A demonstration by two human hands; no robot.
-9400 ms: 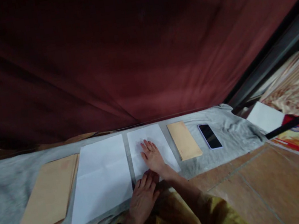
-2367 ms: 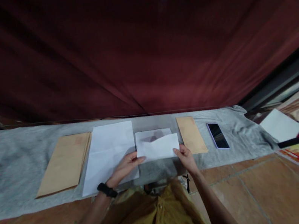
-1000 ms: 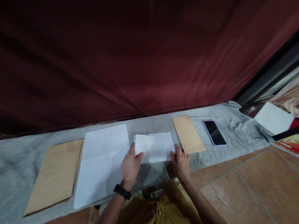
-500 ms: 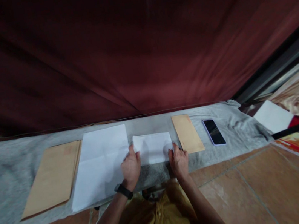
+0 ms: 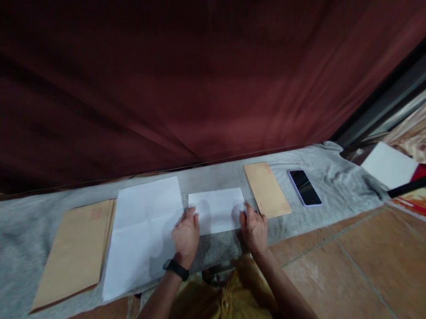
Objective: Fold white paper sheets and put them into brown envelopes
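Grey cloth (image 5: 333,180) is lying under the small white paper (image 5: 219,210). Big white sheet (image 5: 141,220) is resting just left of that paper, brown envelopes (image 5: 73,253) farther left. Small envelope (image 5: 267,188) is lying just right of it. Left hand (image 5: 186,237) is pinching the paper's left edge, right hand (image 5: 255,231) its right. Phone (image 5: 305,187) is lying farther right.

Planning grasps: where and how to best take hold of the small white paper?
Probably pinch the small white paper at its short edges, from left and right: it lies thin and flat on the gray cloth, with the left hand and right hand at those edges.
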